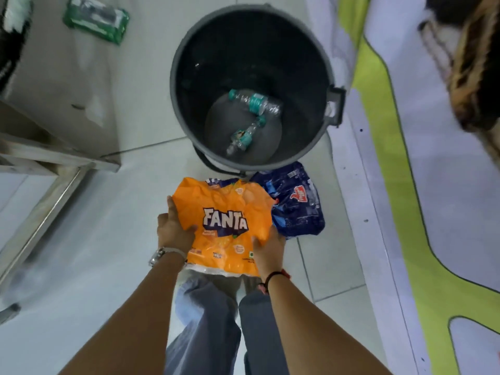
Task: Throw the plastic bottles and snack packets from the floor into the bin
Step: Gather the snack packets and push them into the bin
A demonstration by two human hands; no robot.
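Observation:
An orange Fanta packet (224,212) is held flat in front of me, just short of the black bin (184,44). My left hand (173,226) grips its left edge and my right hand (269,247) grips its lower right edge. Two clear plastic bottles with teal labels lie on the bin's bottom, one bottle (254,101) above the other bottle (243,136). A dark blue packet (297,207) lies on the floor right of the orange one, beside the bin. A green packet (96,18) lies on the floor at the top left.
A metal-framed cabinet or table (46,109) stands at the left. A bed with a white and lime-green sheet (400,158) runs along the right, with a brown striped cloth (470,77) on it. White floor tiles (81,266) lie around my legs.

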